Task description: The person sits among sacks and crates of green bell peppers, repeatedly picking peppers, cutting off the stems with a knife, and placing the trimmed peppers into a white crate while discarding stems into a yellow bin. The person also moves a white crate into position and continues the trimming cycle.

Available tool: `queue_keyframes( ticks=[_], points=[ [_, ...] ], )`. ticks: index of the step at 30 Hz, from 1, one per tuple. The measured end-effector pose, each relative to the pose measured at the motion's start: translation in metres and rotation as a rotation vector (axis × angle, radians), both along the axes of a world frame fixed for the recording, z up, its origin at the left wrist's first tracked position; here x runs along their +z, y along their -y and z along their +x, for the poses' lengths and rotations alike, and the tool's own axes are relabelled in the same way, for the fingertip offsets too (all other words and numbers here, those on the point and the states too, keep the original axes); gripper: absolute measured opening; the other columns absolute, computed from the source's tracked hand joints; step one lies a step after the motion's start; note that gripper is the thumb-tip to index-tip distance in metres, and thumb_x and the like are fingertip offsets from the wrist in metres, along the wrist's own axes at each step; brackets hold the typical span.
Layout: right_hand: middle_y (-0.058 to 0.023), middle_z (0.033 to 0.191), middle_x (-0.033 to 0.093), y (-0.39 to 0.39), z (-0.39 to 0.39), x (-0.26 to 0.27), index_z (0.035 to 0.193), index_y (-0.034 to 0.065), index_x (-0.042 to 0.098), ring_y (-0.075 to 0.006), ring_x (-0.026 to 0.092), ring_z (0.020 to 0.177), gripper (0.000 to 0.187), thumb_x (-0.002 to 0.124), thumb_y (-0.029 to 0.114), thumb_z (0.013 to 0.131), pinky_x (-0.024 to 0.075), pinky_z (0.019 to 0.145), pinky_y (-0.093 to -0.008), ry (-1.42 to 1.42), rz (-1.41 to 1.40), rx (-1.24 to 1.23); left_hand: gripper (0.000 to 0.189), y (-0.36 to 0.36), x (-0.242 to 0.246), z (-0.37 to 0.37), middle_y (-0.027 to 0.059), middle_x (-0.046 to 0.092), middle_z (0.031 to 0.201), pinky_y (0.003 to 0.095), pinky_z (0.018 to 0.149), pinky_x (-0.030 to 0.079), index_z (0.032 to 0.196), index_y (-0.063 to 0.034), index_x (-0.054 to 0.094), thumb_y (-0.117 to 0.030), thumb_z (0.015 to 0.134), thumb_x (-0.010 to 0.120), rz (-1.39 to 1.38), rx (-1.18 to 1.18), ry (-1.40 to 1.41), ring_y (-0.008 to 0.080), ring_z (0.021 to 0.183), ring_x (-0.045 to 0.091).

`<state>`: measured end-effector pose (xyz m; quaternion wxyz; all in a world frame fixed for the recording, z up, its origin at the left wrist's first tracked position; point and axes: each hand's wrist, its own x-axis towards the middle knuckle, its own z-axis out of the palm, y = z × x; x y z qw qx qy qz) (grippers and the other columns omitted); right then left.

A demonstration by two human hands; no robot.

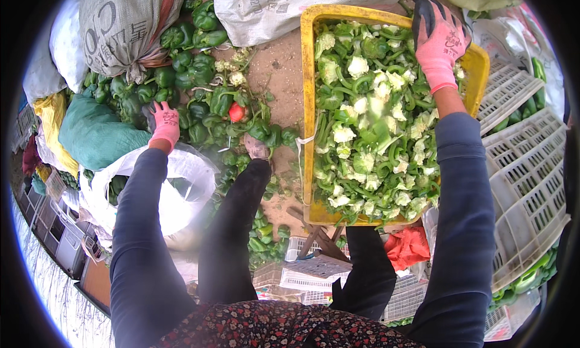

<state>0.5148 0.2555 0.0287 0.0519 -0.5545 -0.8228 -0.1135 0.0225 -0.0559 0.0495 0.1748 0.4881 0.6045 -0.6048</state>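
Observation:
My left hand (164, 123), in a pink knit glove with dark coated fingers, reaches down at the near edge of a heap of green bell peppers (198, 71). Its fingertips lie among the peppers, so whether it grips one is hidden. My right hand (440, 44), gloved alike, is on the far right rim of a yellow plastic crate (308, 121), its fingers bent over the edge. Pepper cores, stalks and green trimmings (371, 117) fill the crate. A red pepper (236, 112) lies in the heap. An opened white plastic bag (172, 203) is under my left forearm.
Woven sacks (122, 26) (281, 12) lie at the far side, a green bag (102, 128) at the left. White slatted plastic crates (521, 176) are stacked at the right. Below the yellow crate are a wooden stool (317, 239) and a red plastic bag (408, 248).

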Motion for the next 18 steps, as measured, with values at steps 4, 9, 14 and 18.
queue_keyframes(
  ticks=[4, 9, 14, 18],
  points=[
    [-0.0053, 0.123, 0.062, 0.004, -0.010, 0.006, 0.124, 0.0170, 0.061, -0.0266, 0.056, 0.114, 0.036, 0.058, 0.028, 0.090, 0.0387, 0.100, -0.0441, -0.098, 0.062, 0.046, 0.080, 0.041, -0.006, 0.078, 0.0172, 0.038, 0.142, 0.0596, 0.110, 0.026, 0.140, -0.0130, 0.045, -0.041, 0.073, 0.077, 0.342, -0.023, 0.466, 0.0414, 0.135, 0.032],
    [-0.0172, 0.117, 0.065, 0.015, -0.019, 0.060, 0.119, 0.0020, 0.064, -0.0327, 0.059, 0.111, 0.034, 0.061, 0.022, 0.091, 0.0433, 0.097, -0.0367, -0.763, -0.311, 0.043, 0.065, 0.094, -0.118, 0.251, 0.0164, 0.046, 0.130, 0.0685, 0.110, 0.016, 0.123, -0.0104, 0.061, -0.038, 0.067, 0.079, 0.233, -0.089, 0.851, 0.0428, 0.132, 0.036],
    [-0.0013, 0.114, 0.063, 0.121, 0.029, 0.152, 0.128, -0.0008, 0.057, -0.0053, 0.052, 0.089, 0.032, 0.052, 0.011, 0.099, 0.0425, 0.078, -0.0211, -0.994, -0.341, 0.034, 0.035, 0.120, -0.156, 0.245, 0.0154, 0.056, 0.118, 0.0686, 0.103, 0.028, 0.119, -0.0165, 0.063, -0.024, 0.084, 0.062, 0.216, -0.144, 0.833, 0.0390, 0.120, 0.049],
    [-0.0128, 0.132, 0.056, 0.261, 0.104, 0.163, 0.131, -0.0063, 0.052, -0.0185, 0.051, 0.117, 0.036, 0.049, 0.010, 0.099, 0.0366, 0.102, -0.0313, -0.900, -0.376, -0.461, 0.057, 0.133, -0.127, 0.183, 0.0138, 0.055, 0.122, 0.0657, 0.103, 0.030, 0.123, -0.0141, 0.059, -0.026, 0.070, 0.073, 0.124, -0.179, 0.743, 0.0383, 0.119, 0.049]
  ],
)
